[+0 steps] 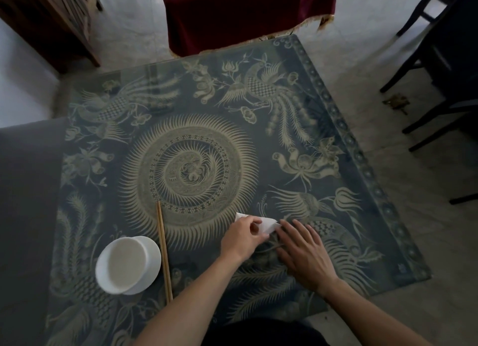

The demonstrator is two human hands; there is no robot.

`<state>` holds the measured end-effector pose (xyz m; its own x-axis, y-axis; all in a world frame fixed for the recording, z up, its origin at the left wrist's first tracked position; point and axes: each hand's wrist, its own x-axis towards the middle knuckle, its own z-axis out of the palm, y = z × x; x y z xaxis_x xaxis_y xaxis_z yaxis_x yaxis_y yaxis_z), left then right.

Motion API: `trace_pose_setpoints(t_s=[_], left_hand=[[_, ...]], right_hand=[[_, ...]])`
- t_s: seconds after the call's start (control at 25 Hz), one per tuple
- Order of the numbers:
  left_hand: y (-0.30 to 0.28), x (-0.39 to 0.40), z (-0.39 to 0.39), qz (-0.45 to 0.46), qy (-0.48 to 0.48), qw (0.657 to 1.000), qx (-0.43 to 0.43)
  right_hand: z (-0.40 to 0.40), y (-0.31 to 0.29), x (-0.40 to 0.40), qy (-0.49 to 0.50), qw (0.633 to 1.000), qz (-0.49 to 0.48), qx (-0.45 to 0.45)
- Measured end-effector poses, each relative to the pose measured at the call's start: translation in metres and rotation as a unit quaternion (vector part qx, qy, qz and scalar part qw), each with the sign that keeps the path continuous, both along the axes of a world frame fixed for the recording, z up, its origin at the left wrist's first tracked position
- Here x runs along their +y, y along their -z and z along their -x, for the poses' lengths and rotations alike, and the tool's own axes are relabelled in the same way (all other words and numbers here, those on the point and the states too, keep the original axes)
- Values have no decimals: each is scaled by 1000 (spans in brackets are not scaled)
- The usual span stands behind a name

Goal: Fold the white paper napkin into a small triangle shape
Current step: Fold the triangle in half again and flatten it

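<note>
While the napkin (267, 225) lies on the patterned table (362, 144) under both hands, the left hand (243, 236) pinches its folded layers and the right hand (305, 250) rests flat, fingers straight; I'd align corners exactly, then press the crease firmly

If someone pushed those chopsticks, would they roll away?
Probably a little. The chopsticks look thin, stiff and light, lying flat on the smooth table, so a sideways nudge would likely slide or roll them. The white bowl close beside them might stop them on that side.
</note>
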<state>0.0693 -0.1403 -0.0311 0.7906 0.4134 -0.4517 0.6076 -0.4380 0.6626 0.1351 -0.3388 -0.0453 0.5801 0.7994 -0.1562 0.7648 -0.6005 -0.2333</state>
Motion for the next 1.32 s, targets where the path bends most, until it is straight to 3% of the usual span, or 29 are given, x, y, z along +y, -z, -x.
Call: trace_pose_setpoints(t_s=[0.16,0.32,0.44,0.6,0.84,1.08,1.32], left_hand=[[0,-2,8,-16,-13,995,-96],[2,8,35,-209,52,964,-158],[5,17,62,-288,125,936,-156],[9,19,88,-296,222,927,-54],[17,16,108,-285,300,910,33],[14,20,133,-340,331,880,21],[15,22,156,-348,336,874,-47]], right_hand=[[-1,-1,-1,7,1000,-28,-8],[-5,-4,5,68,994,-84,-16],[2,-3,22,-4,994,-98,-39],[15,1,55,-151,987,-30,-36],[9,8,48,-152,986,59,-14],[13,7,46,-153,984,90,5],[14,3,47,-143,985,96,20]])
